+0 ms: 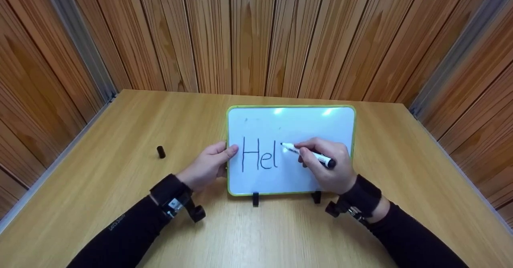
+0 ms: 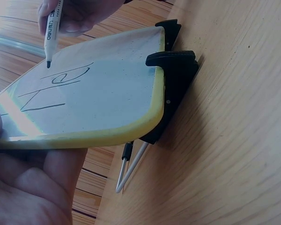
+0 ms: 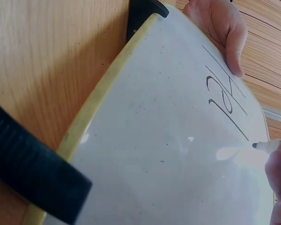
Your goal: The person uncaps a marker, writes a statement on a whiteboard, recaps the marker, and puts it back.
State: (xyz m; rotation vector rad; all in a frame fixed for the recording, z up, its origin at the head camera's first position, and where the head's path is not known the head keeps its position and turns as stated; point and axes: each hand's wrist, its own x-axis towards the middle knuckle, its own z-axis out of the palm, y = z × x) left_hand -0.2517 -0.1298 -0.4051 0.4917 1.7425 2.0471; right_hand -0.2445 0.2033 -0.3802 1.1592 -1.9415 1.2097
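A whiteboard (image 1: 256,184) with a yellow-green frame leans on a black stand (image 2: 173,89) on the table. Black letters "Hel" (image 1: 259,154) are written on its left half. My left hand (image 1: 210,160) grips the board's left edge, thumb on the front and fingers behind. In my right hand (image 1: 330,164) is a white marker (image 1: 316,156) with a black end, pinched between thumb and fingers. Its black tip points at the board just right of the "l", near that letter's top. In the right wrist view the marker tip (image 3: 255,146) shows close to the board surface.
A black marker cap (image 1: 161,152) lies on the wooden table (image 1: 120,140) left of the board. Two black stand feet (image 1: 255,199) jut out below the board's lower edge. Wood-panelled walls (image 1: 248,39) enclose the table at the back and sides.
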